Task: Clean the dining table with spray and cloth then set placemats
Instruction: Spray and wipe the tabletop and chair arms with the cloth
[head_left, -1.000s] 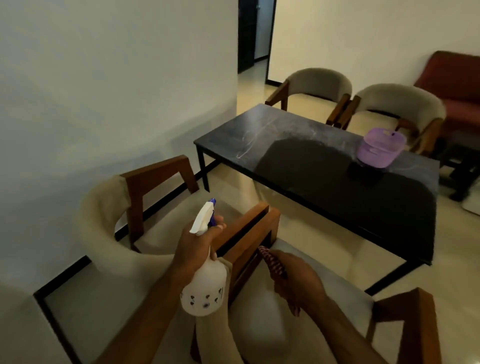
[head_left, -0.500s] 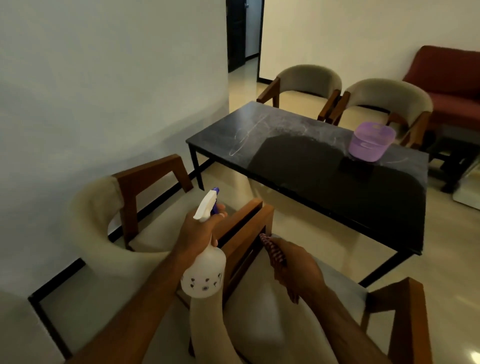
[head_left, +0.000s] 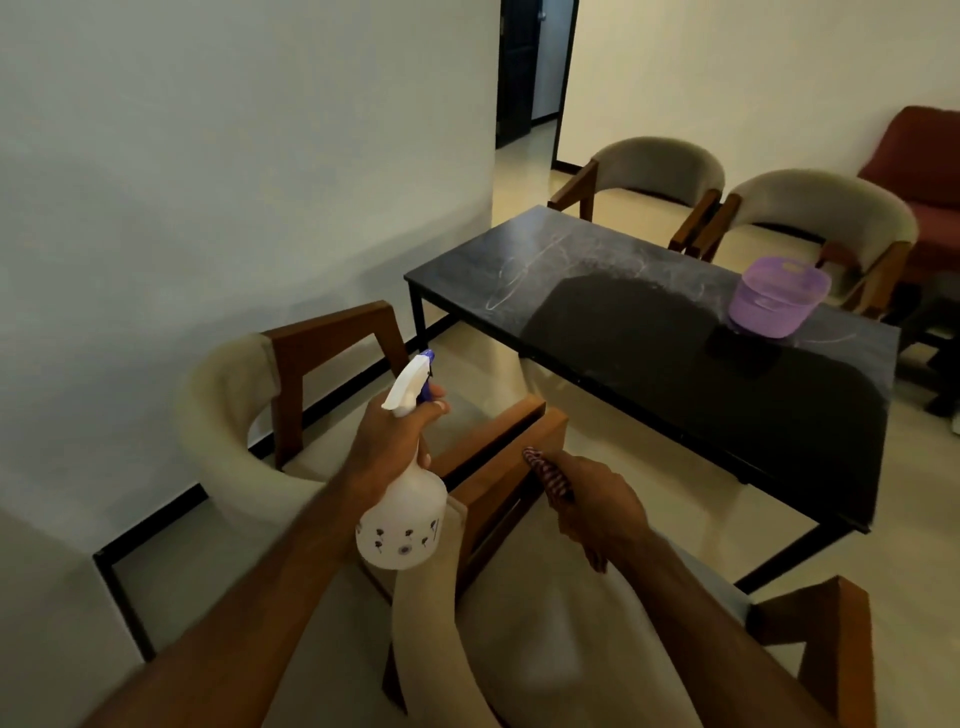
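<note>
Holding: left hand (head_left: 387, 441) is wrapped round the neck of the bottle (head_left: 402, 512), a finger forward by the trigger; right hand (head_left: 597, 506) is closed round the bunched cloth (head_left: 545, 470).
Bottle place: on the near side of the table (head_left: 623, 322), well apart from it, above the arms of the near chairs (head_left: 498, 457).
Bottle handling: a plastic shell, stiff, probably light to middling depending on its fill, which I cannot read through the white wall; smooth and likely slippery if wet, so the narrow neck under the spray head is the sound place to hold, as it is held.
Bottle axis: long axis close to upright, head tilted a little away from the person; nozzle (head_left: 427, 358) points forward, toward the table's near left corner.
Cloth handling: soft and limp, striped, safe to take anywhere; bunched in a fist it should wipe well.
Cloth axis: runs through the fist, one end sticking out toward the table, the other below the hand.
Table: dark top with pale smears on its far left part; a purple basket (head_left: 776, 296) stands near its right end.
Beyond the table: two more chairs (head_left: 660, 166) on its far side.
Stage: judged as the approach, with spraying not yet begun; no placemats are visible.
</note>
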